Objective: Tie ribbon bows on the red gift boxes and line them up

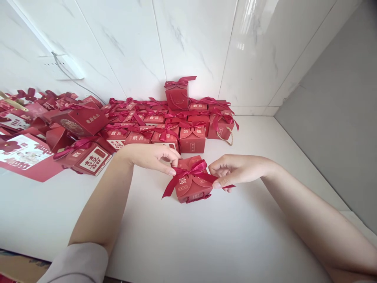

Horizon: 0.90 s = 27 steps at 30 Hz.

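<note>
A small red gift box (193, 188) stands on the white table (206, 243) in front of me, with a dark red ribbon (188, 172) tied in a bow across its top. My left hand (153, 157) pinches the left loop of the bow between thumb and forefinger. My right hand (235, 169) pinches the right ribbon end, pulled out to the right of the box. Both hands hover just above the box top.
Several finished red boxes with bows (193, 137) sit in rows against the marble wall, one box (177, 93) stacked on top. More red boxes and printed cards (26, 155) are piled at the left. A grey wall (338, 118) bounds the right side.
</note>
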Available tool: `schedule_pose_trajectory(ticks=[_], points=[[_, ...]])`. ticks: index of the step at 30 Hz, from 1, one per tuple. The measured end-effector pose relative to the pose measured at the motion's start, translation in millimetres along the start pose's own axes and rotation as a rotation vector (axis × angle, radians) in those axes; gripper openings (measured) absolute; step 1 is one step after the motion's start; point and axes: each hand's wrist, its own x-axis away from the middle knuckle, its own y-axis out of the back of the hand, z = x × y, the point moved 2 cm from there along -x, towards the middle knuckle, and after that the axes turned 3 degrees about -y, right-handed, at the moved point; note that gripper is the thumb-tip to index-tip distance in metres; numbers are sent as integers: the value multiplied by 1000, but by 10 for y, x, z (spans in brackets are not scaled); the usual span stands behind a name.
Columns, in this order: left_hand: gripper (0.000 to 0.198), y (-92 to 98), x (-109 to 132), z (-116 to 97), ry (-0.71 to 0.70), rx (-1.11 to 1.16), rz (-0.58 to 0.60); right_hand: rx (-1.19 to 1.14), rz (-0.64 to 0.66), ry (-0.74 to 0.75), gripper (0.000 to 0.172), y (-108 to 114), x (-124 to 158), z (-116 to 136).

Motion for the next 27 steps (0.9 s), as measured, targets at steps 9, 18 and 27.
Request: schedule_pose_trajectory(ticks=[9,18,27], points=[[41,-21,-43,1,-18,75,3,-52,101,-70,44,-17,-29,-24],[37,-16,-52,36,-31,97,-5,-50,147,-130,42,-32,-44,-71],[36,-15,-81,68,-24,100,7,1,163,-163,42,-38,-39,-74]])
